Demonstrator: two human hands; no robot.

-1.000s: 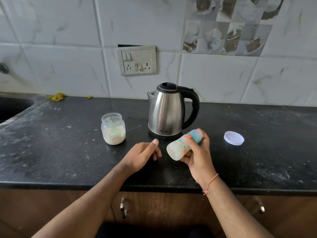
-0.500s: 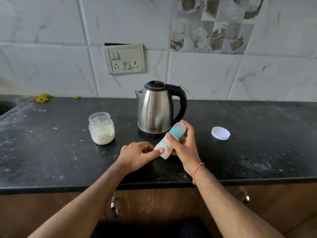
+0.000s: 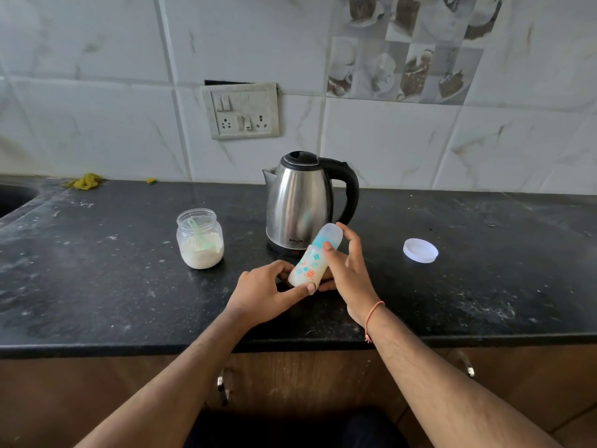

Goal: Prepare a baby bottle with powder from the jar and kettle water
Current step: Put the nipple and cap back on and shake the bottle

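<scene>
So the baby bottle is held up in front of the kettle, tilted, with both hands on it. Its long axis runs diagonally: the milky bottom end is down and toward the camera-left, the capped teal top points up and away to the right, toward the kettle's handle side.

Right hand wraps the upper half, fingers clamped on the bottle near the teal collar, with the others curled around the far side. Left hand is at the base, its fingers pinching the bottom end from below and the side, so they're closed on the bottle too.

The powder jar sits open on the dark surface off to the left, well apart from the hands, a green scoop inside it. Its white lid lies flat on the right of the kettle.
</scene>
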